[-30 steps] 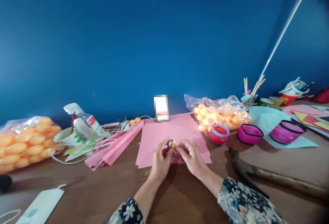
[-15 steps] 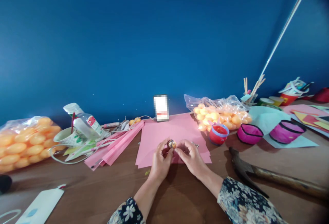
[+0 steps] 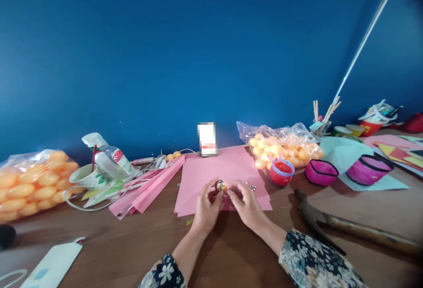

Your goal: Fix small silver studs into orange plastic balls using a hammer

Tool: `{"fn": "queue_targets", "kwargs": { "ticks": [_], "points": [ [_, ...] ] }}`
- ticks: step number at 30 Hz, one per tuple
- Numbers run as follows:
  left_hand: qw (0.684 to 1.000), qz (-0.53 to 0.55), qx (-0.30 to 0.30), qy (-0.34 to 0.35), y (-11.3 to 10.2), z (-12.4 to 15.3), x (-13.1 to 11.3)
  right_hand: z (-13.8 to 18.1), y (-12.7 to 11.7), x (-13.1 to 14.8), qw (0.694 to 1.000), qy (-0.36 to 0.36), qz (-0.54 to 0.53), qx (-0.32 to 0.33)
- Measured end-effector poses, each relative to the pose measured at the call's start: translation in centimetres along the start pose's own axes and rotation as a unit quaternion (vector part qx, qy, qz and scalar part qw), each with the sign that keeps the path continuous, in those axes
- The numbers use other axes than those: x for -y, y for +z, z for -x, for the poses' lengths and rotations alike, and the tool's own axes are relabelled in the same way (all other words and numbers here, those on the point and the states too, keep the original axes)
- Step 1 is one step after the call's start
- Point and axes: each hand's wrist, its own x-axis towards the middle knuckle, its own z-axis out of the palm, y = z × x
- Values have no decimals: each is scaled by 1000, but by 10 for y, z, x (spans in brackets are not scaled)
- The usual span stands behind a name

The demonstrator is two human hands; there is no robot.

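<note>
Over paper [image 3: 224,162], left grip [image 3: 207,212] pinches golden ball [image 3: 220,185].

Dark floral sleeves on a person with bare hands.
The left sleeve [image 3: 163,274] shows a blackish-navy ground with a bold white flower of rounded petals; the right sleeve [image 3: 317,261], more of it in view, carries a crowded print of cream, pale grey-blue and tan blossoms among leafy sprigs. Both sleeves end above the wrist, leaving left hand [image 3: 208,211] and right hand [image 3: 246,204] uncovered, fingers slender.
</note>
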Motion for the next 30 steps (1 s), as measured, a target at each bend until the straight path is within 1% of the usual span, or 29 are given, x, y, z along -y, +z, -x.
{"fn": "queue_targets", "kwargs": {
  "ticks": [6, 11, 19, 24, 30],
  "points": [
    [1000, -2, -4, -1, 0, 0, 0, -1, 1, -1, 1000, 1, -20, -10],
    [1000, -13, -7, 4, 0, 0, -2, -1, 0, -4, 1000, 19, -24, 2],
    [1000, -22, -5, 7, 0, 1, -3, -2, -1, -7, 1000, -17, 23, -6],
    [1000, -25, -5, 8, 0, 1, -5, -3, -1, -8, 1000, -18, 26, 3],
    [999, -30, -6, 16, 0, 0, -2, -3, -2, -6, 999, -22, 23, -4]
  ]
}}
